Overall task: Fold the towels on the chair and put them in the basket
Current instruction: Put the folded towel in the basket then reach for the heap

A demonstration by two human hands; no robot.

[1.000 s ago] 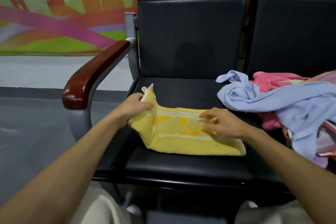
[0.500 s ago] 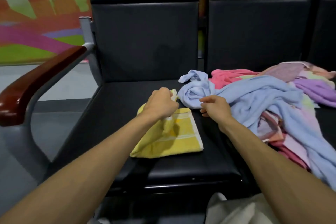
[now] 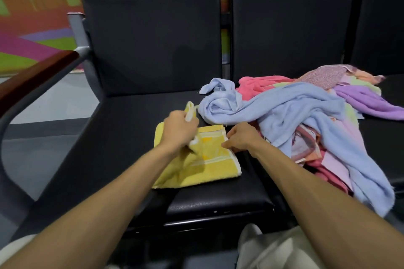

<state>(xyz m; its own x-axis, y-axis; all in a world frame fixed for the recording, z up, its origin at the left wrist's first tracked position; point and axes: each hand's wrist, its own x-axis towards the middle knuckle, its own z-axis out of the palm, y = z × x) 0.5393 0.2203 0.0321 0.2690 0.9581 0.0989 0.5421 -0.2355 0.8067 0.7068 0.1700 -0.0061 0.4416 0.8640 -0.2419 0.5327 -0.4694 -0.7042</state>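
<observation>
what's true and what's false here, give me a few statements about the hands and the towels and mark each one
1. The left hand grips a raised edge of the yellow towel. True.
2. The yellow towel lies on the floor. False: it lies on the black chair seat.
3. The right hand pinches the yellow towel's right edge. True.
4. The light blue towel is buried at the bottom of the heap. False: it drapes over the pink towel and the other cloths.
5. A wooden armrest shows at the left of the view. True.
</observation>
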